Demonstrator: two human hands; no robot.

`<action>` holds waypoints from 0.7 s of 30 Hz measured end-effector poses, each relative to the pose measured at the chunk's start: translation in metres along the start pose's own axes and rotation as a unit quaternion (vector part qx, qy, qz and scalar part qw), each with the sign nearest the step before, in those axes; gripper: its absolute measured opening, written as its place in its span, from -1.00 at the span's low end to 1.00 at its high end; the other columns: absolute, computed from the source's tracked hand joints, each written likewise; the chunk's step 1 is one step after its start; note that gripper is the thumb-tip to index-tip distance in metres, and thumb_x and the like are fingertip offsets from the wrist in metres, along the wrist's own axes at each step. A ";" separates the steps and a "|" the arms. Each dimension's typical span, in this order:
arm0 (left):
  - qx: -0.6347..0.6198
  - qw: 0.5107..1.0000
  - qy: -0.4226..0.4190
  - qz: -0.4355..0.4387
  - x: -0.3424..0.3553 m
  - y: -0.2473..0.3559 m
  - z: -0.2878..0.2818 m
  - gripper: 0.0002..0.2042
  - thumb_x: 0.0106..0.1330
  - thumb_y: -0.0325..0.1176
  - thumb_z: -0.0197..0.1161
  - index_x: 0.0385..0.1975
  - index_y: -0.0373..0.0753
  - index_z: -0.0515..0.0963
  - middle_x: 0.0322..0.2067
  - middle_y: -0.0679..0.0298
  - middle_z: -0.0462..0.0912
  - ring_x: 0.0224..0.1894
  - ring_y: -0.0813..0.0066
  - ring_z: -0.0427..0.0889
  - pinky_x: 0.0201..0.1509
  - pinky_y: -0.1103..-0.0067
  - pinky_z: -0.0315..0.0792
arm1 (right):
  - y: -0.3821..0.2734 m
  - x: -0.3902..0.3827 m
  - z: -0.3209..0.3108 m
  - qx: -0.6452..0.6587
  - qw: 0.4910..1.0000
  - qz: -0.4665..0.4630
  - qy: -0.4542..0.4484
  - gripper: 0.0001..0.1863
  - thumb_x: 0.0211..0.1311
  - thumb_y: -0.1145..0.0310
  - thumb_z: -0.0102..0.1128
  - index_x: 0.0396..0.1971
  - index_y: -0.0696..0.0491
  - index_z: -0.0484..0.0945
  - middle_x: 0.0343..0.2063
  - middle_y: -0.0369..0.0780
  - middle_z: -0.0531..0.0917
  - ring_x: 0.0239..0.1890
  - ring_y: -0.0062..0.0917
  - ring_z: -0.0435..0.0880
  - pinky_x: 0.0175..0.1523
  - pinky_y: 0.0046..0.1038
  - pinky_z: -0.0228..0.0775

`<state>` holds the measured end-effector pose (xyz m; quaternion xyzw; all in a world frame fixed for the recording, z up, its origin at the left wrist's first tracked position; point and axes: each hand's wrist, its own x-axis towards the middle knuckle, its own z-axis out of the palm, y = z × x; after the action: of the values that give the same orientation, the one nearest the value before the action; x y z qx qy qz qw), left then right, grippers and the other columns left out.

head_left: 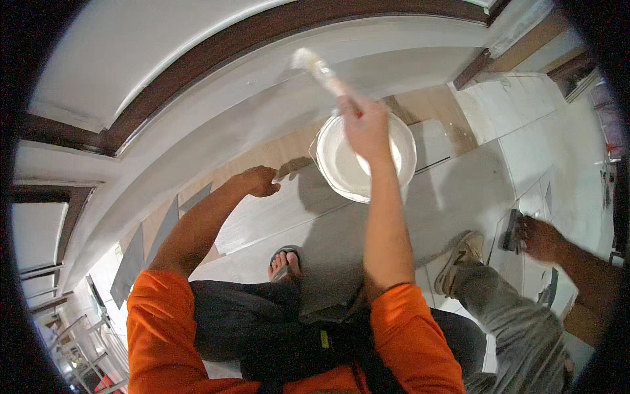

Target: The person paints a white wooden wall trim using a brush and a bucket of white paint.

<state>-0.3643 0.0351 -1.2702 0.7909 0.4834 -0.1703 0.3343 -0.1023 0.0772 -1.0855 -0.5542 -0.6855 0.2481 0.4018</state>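
Note:
My right hand is wrapped round the handle of a paintbrush. Its white-coated bristles are up by the pale wall and slightly blurred. Below that hand stands a round white bucket holding white paint, with a wire handle at its left side. My left hand hangs over the floor boards left of the bucket. Its fingers are loosely bent, thumb and forefinger apart, with nothing seen between them; a shadow falls beside it.
Grey boards cover the floor. Cut grey pieces lean at the left. A dark-trimmed panel runs above the pale wall. At the right, another person's hand holds a dark flat block; their shoe stands close to my leg.

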 end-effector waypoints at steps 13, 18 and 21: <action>-0.025 0.999 0.004 0.020 -0.024 0.048 -0.036 -0.55 0.33 -0.07 0.09 0.13 -0.18 0.46 -0.01 -0.06 0.63 0.09 -0.07 0.57 0.21 0.15 0.43 | -0.005 0.004 -0.005 -0.006 0.979 0.019 0.204 -0.63 0.31 0.38 0.11 0.08 0.15 0.58 -0.47 -0.02 0.66 -0.42 -0.32 0.64 -0.24 -0.28 0.45; 0.019 0.996 0.027 0.080 0.003 0.025 -0.001 -0.53 0.32 -0.05 0.11 0.14 -0.17 0.47 0.03 -0.05 0.61 0.10 -0.07 0.57 0.23 0.18 0.42 | -0.065 -0.058 0.040 0.118 0.992 -0.036 0.032 -0.65 0.33 0.40 0.12 0.09 0.09 0.58 -0.34 0.03 0.72 -0.33 -0.30 0.74 -0.19 -0.32 0.52; 0.034 0.992 0.014 0.121 0.044 0.035 0.003 -0.52 0.32 -0.06 0.13 0.14 -0.22 0.48 0.05 -0.05 0.60 0.09 -0.08 0.57 0.23 0.19 0.41 | -0.043 -0.051 0.013 0.142 0.986 -0.091 -0.003 -0.66 0.32 0.41 0.13 0.08 0.06 0.60 -0.27 0.00 0.73 -0.29 -0.30 0.75 -0.14 -0.31 0.53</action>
<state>-0.3125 0.0508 -1.2852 0.8570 0.3824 -0.1338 0.3185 -0.1337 0.0189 -1.0732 -0.4261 -0.6918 0.3069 0.4957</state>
